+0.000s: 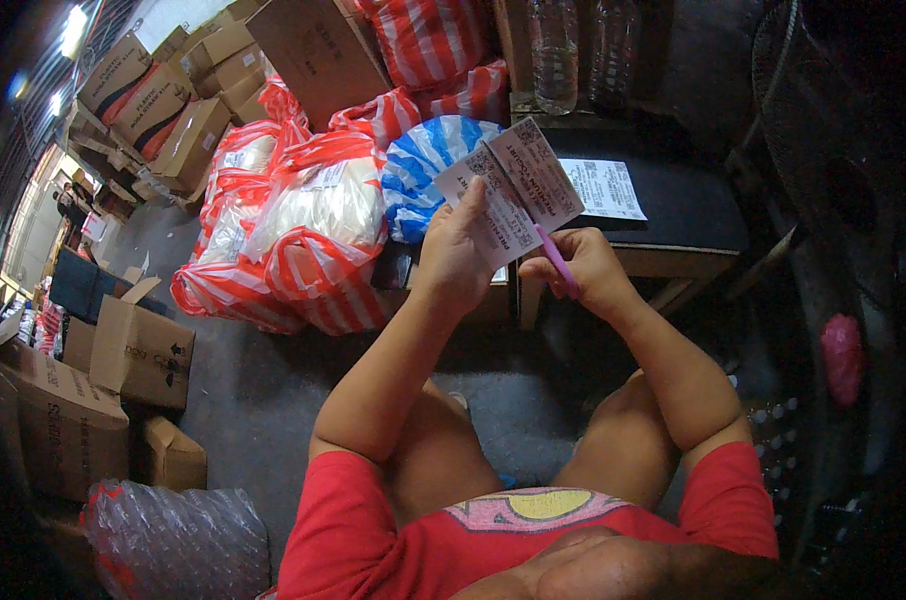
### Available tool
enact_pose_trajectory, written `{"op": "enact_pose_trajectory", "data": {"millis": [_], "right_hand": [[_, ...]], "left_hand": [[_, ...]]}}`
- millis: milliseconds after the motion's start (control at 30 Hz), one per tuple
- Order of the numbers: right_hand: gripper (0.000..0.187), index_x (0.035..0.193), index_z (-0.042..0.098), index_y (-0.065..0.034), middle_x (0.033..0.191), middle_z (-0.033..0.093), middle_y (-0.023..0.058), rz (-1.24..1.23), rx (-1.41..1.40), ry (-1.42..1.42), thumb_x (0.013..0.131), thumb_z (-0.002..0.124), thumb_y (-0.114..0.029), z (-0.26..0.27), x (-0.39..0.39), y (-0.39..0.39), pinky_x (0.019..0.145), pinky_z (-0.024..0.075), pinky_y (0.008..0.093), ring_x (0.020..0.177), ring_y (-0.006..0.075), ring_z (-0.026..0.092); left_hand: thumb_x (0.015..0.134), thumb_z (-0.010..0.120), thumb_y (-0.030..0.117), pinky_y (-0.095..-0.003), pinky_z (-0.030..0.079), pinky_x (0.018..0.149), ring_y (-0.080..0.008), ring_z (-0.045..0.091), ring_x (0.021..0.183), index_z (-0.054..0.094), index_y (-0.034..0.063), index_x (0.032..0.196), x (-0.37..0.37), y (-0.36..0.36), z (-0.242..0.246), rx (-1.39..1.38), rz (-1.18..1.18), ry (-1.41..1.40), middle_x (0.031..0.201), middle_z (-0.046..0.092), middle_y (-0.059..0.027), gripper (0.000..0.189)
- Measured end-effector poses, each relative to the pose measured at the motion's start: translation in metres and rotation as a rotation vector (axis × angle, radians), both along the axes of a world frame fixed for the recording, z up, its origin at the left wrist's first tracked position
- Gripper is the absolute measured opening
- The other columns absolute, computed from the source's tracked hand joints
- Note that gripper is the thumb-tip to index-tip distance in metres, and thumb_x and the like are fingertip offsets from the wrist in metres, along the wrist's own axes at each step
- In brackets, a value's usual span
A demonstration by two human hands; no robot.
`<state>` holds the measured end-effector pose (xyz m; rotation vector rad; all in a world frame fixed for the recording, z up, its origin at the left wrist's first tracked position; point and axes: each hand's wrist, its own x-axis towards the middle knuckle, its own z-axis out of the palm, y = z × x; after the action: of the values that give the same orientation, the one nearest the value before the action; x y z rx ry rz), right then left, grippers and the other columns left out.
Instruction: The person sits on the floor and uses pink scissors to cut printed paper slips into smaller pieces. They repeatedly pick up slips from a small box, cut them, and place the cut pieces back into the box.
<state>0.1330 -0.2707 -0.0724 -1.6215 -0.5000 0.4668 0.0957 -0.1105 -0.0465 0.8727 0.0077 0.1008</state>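
My left hand (457, 251) pinches a white printed paper sheet (487, 206) between thumb and fingers. Pink-handled scissors (556, 261) are gripped in my right hand (584, 266), their blades at the sheet's lower edge. A dark gap runs between the left part of the paper and the right part (537, 174); whether the two parts are still joined I cannot tell. Another printed sheet (607, 189) lies flat on the black bench top (693, 210), behind my right hand. Just behind the paper in my hand sits a blue-and-white striped plastic bag (423, 165).
Red-and-white striped bags with white contents (333, 202) stand to the left of my left hand. Clear bottles (554, 67) stand beyond the bench. Open cardboard boxes (145, 352) and a bundle of clear plastic (179, 536) are on the left. A fan (790, 90) is at the right.
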Motion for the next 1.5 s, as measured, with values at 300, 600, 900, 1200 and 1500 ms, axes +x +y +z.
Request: {"op": "enact_pose_trajectory", "data": {"millis": [300, 600, 900, 1200, 1500], "right_hand": [[0.039, 0.082, 0.069, 0.0014, 0.065, 0.061, 0.0022, 0.005, 0.045, 0.055, 0.064, 0.082, -0.030, -0.001, 0.002, -0.002, 0.050, 0.0384, 0.0230, 0.056, 0.0063, 0.050], [0.032, 0.070, 0.064, -0.0038, 0.056, 0.054, 0.0001, 0.185, -0.002, 0.171, 0.069, 0.079, -0.032, -0.011, 0.005, -0.003, 0.042, 0.0344, 0.0234, 0.046, 0.0082, 0.047], [0.036, 0.066, 0.061, -0.0059, 0.054, 0.052, 0.0002, 0.416, -0.287, 0.241, 0.071, 0.075, -0.038, -0.004, 0.011, -0.012, 0.043, 0.0344, 0.0241, 0.047, 0.0084, 0.047], [0.022, 0.080, 0.059, -0.0037, 0.063, 0.056, 0.0010, 0.303, -0.267, -0.008, 0.071, 0.075, -0.016, 0.017, 0.033, -0.060, 0.048, 0.0398, 0.0210, 0.054, 0.0077, 0.052], [0.020, 0.083, 0.051, -0.0045, 0.075, 0.059, 0.0040, -0.070, 0.351, 0.109, 0.075, 0.069, -0.005, 0.005, 0.022, -0.012, 0.059, 0.0502, 0.0242, 0.064, 0.0121, 0.059]], "left_hand": [[0.096, 0.038, 0.030, -0.0437, 0.042, 0.095, -0.0279, 0.054, 0.109, 0.041, 0.0021, 0.125, 0.009, -0.001, -0.012, -0.082, 0.001, -0.033, 0.120, 0.053, -0.0141, 0.041], [0.095, 0.041, 0.026, -0.0440, 0.040, 0.097, -0.0274, 0.050, 0.113, 0.039, 0.0069, 0.128, 0.011, -0.002, -0.012, -0.209, -0.010, -0.149, 0.124, 0.051, -0.0129, 0.039], [0.080, 0.063, 0.003, -0.0412, 0.050, 0.083, -0.0225, 0.058, 0.094, 0.042, 0.0098, 0.118, 0.025, 0.025, -0.023, -0.187, 0.204, -0.035, 0.103, 0.057, -0.0086, 0.044], [0.072, 0.070, -0.002, -0.0330, 0.053, 0.069, -0.0200, 0.062, 0.079, 0.048, 0.0054, 0.115, 0.041, 0.076, -0.035, 0.130, 0.334, -0.024, 0.091, 0.062, -0.0110, 0.049], [0.063, 0.076, 0.000, -0.0280, 0.049, 0.074, -0.0153, 0.060, 0.086, 0.032, 0.0070, 0.135, 0.021, 0.008, -0.035, 0.696, -0.008, -0.327, 0.100, 0.060, -0.0122, 0.085]]}}
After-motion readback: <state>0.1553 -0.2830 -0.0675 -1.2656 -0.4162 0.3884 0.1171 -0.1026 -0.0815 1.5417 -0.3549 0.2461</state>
